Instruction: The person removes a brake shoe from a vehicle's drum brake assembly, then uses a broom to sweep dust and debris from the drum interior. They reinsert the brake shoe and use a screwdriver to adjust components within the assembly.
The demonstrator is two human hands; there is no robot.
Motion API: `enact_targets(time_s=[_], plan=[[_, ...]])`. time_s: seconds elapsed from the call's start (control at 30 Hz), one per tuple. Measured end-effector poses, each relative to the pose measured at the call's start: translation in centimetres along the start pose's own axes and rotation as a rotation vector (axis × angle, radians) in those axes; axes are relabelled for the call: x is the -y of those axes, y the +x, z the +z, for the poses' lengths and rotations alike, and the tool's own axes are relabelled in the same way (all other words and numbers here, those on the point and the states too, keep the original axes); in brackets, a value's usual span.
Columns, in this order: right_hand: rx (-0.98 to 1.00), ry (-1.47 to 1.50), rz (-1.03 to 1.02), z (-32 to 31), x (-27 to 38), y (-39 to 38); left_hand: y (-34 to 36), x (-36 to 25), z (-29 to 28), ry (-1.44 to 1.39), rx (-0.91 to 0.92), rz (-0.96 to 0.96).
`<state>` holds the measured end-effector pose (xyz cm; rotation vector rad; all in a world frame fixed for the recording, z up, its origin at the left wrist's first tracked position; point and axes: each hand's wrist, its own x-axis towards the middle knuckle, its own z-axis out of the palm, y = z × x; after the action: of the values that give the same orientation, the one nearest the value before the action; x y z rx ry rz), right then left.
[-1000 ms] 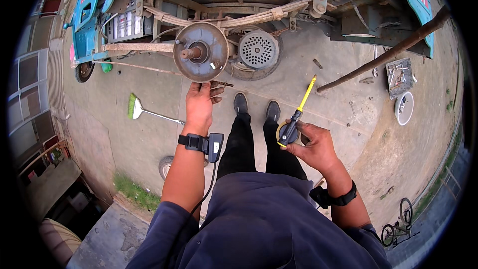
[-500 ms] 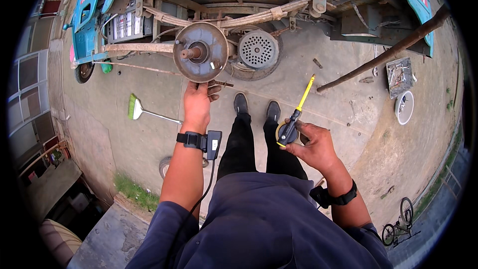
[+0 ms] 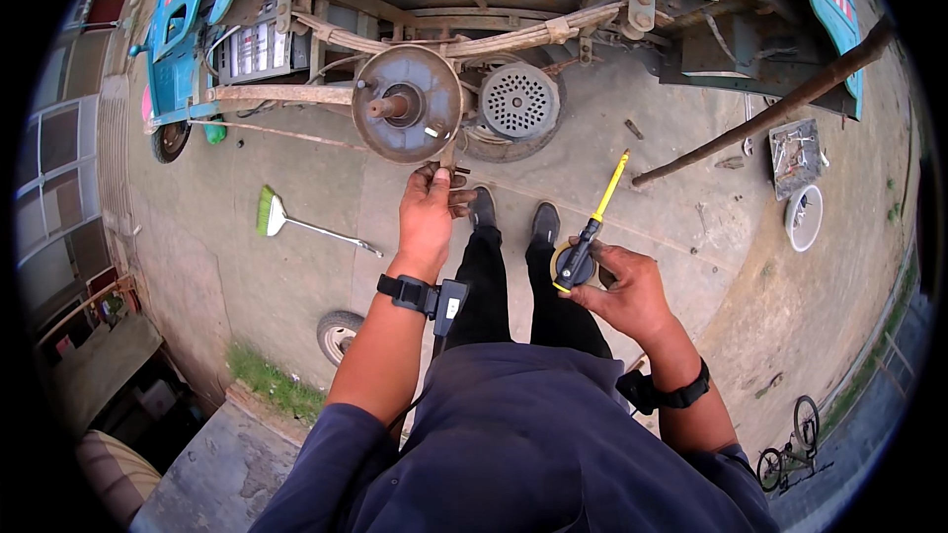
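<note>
The left hand (image 3: 431, 209), just above the frame's centre, reaches forward with its fingers curled around a small dark part at the lower rim of the rusty brake drum (image 3: 408, 116); what exactly it pinches is too small to tell. The right hand (image 3: 624, 288), right of centre, is closed around a tool with a black grip and a yellow shaft (image 3: 592, 225) that points up and away, with a round yellowish piece held against the palm.

The drum sits bare on the axle end in the upper middle of the frame, under the blue truck body (image 3: 197, 0), with no wheel on it. A perforated round disc (image 3: 518, 102) lies just right of the drum. By this look, the work at the hub is partway: the wheel is off, nothing refitted.

Further out, a green broom (image 3: 281, 217) lies on the concrete at left, a small wheel (image 3: 339, 334) at lower left, a tray of tools (image 3: 794, 153) at right.
</note>
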<state>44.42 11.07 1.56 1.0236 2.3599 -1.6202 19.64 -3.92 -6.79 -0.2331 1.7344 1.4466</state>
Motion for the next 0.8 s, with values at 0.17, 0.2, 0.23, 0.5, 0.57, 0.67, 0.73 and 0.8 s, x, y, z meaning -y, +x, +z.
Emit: enact_targets(time_s=[0.17, 0.2, 0.23, 0.5, 0.57, 0.67, 0.73, 0.8], plan=[[0.019, 0.0, 0.027, -0.09, 0.22, -0.02, 0.4, -0.49, -1.04, 0.025, -0.012, 0.026], [0.009, 0.008, 0.014, 0.01, 0.17, -0.01, 0.42, -0.41, -1.05, 0.021, -0.009, 0.025], [-0.002, 0.017, 0.0, 0.17, 0.04, 0.0, 0.43, -0.33, -1.08, 0.017, -0.005, 0.025], [-0.006, 0.015, -0.003, 0.3, 0.13, 0.1, 0.62, -0.07, -1.19, 0.005, -0.025, 0.032], [-0.017, 0.023, -0.025, 0.45, -0.1, 0.1, 0.62, -0.12, -1.16, 0.004, -0.021, 0.024], [-0.005, 0.005, -0.007, 0.37, 0.27, 0.14, 0.52, 0.06, -0.98, -0.005, -0.009, 0.013], [-0.007, 0.006, -0.013, 0.47, 0.16, 0.1, 0.4, 0.38, -0.89, -0.027, 0.002, 0.007], [-0.016, 0.004, -0.025, 0.58, 0.06, 0.12, 0.35, 0.35, -0.77, -0.024, 0.001, 0.01]])
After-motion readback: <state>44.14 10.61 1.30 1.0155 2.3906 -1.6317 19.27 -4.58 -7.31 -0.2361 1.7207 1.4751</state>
